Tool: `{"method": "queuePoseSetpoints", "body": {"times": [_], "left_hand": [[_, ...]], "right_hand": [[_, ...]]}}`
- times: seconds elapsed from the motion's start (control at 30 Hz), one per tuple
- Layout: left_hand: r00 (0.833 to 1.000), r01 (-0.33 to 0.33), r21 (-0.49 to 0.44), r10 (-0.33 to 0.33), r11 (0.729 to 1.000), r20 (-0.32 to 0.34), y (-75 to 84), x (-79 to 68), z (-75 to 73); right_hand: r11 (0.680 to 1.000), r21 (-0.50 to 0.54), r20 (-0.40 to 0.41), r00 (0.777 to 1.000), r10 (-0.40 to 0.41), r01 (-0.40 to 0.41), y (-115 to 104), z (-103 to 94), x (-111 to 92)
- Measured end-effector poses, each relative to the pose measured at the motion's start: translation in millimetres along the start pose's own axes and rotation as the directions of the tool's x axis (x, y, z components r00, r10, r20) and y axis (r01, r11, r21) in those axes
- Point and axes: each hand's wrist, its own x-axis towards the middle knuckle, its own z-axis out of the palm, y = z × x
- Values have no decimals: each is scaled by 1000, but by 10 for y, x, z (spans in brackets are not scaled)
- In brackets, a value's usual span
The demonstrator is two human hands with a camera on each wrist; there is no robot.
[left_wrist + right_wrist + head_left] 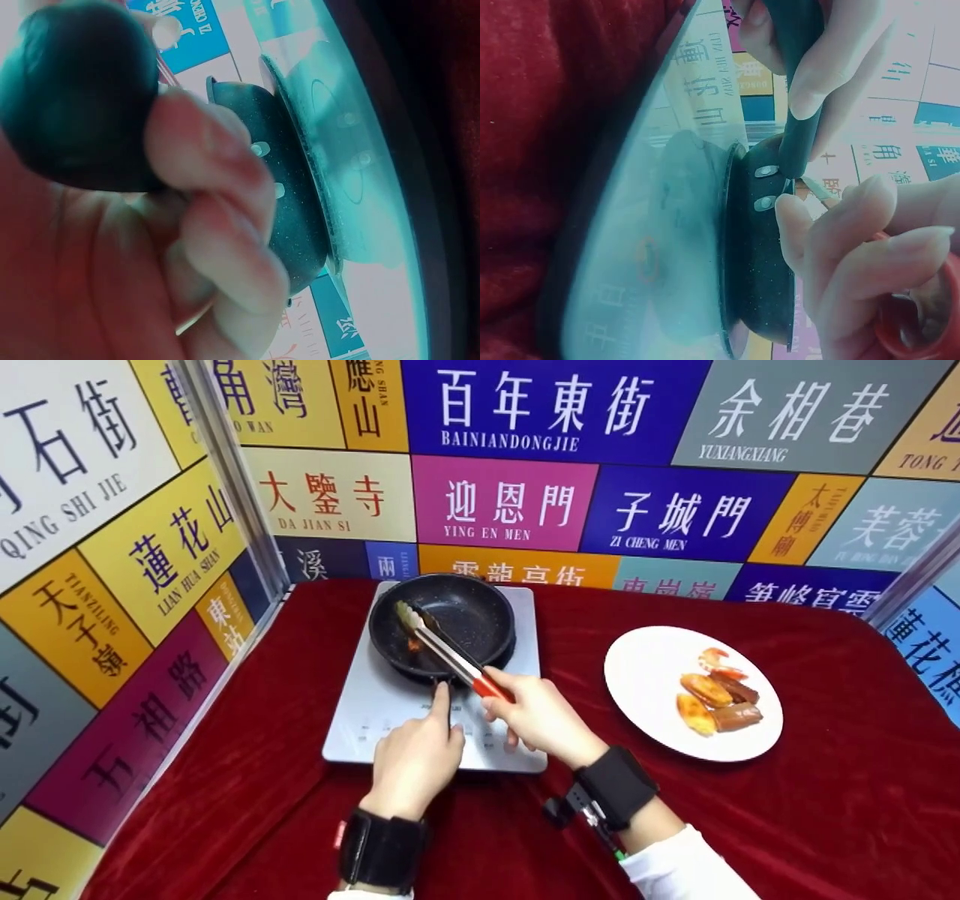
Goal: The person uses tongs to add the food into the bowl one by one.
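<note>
ahead and to the left of the right hand [546, 716], a small orange morsel [414, 645] lies in the black pan [480, 615], by the tips of the tongs [452, 658], whose long axis slants that way from fingers clamped on the red end [486, 687]. nearer the morsel, the left hand [420, 756] grips the pan handle [79, 97]; whether the tips touch food, i cannot tell.

White sleeves [690, 862], broad black wristbands [619, 787] (red edging the left one)

The red velvet-covered tabletop [247, 720] has passage along its left edge. A round black pan [466, 619] obstructs toward its back edge.
</note>
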Motion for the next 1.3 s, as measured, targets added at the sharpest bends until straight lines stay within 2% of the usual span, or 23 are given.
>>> {"method": "queuePoseSetpoints", "body": {"times": [0.27,0.63,0.83,1.07,1.3], "left_hand": [[1000,-1,8,1,1000,-4,-8,-10,15],[1000,-17,0,17,1000,-12,18,-1,32],[1000,-15,11,16,1000,-11,10,13,31],[1000,-7,9,7,1000,-3,-2,16,24],[999,-21,9,22,1000,-27,-8,14,40]], "right_hand": [[999,-50,13,1000,-10,10,-90,39,136],[988,-146,47,997,59,-52,-243,-15,230],[981,-195,42,999,28,-19,-270,-10,263],[982,-184,48,998,42,-32,-280,11,280],[985,-165,29,998,53,-48,-273,52,253]]}}
